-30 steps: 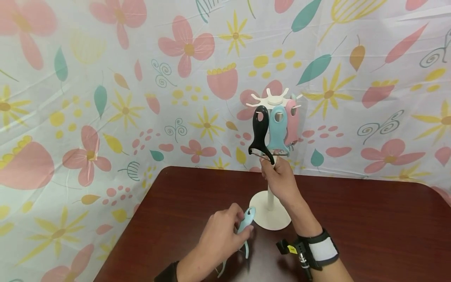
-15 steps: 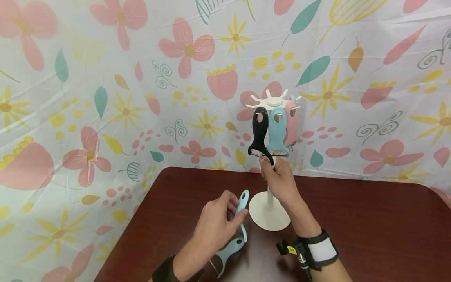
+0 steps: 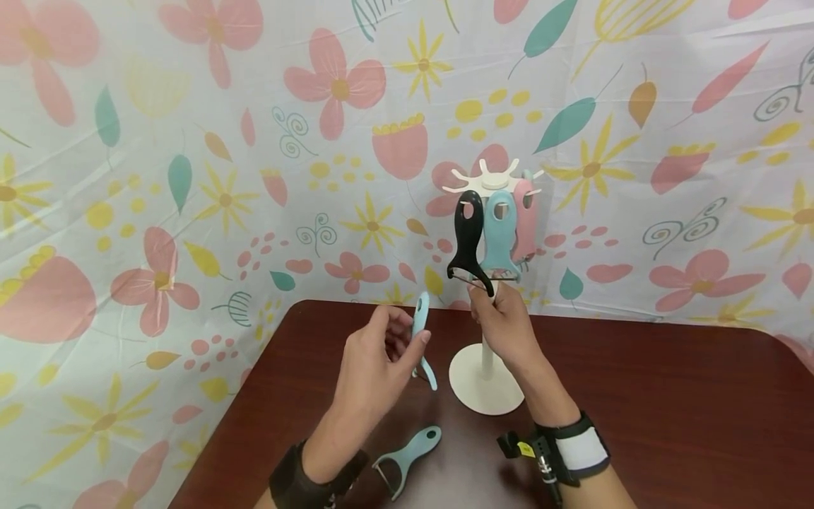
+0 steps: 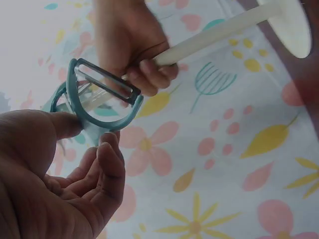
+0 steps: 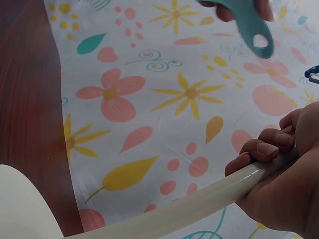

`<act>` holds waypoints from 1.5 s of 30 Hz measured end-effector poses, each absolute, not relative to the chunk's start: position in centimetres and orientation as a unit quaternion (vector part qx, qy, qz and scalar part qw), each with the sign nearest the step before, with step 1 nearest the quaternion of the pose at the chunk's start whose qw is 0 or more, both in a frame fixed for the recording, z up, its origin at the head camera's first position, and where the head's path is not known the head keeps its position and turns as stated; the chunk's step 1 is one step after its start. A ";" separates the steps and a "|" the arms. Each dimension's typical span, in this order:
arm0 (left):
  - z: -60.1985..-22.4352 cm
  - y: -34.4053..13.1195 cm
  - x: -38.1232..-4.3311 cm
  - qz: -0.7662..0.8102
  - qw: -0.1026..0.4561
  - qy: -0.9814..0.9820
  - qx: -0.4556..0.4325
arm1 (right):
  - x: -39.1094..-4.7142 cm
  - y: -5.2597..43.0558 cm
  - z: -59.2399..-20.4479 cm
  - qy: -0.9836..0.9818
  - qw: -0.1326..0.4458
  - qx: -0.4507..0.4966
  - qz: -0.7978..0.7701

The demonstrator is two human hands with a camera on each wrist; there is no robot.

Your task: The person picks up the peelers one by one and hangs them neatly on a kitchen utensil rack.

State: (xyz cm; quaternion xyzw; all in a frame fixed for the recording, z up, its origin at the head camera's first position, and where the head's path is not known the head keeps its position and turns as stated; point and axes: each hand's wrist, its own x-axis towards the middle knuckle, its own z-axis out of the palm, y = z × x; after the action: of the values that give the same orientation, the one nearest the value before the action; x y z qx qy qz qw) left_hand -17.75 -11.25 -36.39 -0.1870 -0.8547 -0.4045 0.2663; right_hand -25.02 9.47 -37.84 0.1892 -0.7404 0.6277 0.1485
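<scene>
My left hand (image 3: 375,360) pinches a light blue peeler (image 3: 420,318) between thumb and fingers, handle end up, left of the stand. In the left wrist view the peeler's curved head and metal blade (image 4: 107,82) point away from the palm. My right hand (image 3: 505,322) grips the white post (image 5: 199,204) of the rotating stand, just under its hanging peelers. From the stand's hooks (image 3: 494,182) hang a black peeler (image 3: 468,233), a light blue peeler (image 3: 501,230) and a pink peeler (image 3: 525,223). Something pale behind the pink one is mostly hidden.
A grey-blue peeler (image 3: 416,449) lies on the dark wood table (image 3: 674,410) near its front. The stand's round white base (image 3: 467,385) rests on the table. A flowered cloth (image 3: 356,162) hangs behind and to the left.
My left hand has lifted the light blue peeler up and to the left, uncovering the grey-blue peeler on the table. My right hand stays on the post.
</scene>
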 end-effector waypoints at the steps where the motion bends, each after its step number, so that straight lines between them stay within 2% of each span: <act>1: -36.0 -11.2 -17.8 -0.410 0.272 -0.850 -0.189 | -24.8 9.4 -37.5 -0.741 0.149 0.189 0.627; 12: -32.6 -10.4 -18.5 -0.438 0.312 -0.818 -0.204 | -23.2 9.0 -35.5 -0.737 0.148 0.187 0.632; 45: -28.8 -8.4 -20.6 -0.451 0.378 -0.773 -0.239 | -23.1 9.0 -35.6 -0.732 0.144 0.181 0.640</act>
State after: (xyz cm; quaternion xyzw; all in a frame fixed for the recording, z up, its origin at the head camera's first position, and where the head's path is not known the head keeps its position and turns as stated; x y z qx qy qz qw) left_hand -20.61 -8.36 -28.84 -0.2390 -0.7727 -0.4505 0.3779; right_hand -23.11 8.96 -35.58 0.1813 -0.7324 0.6404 0.1436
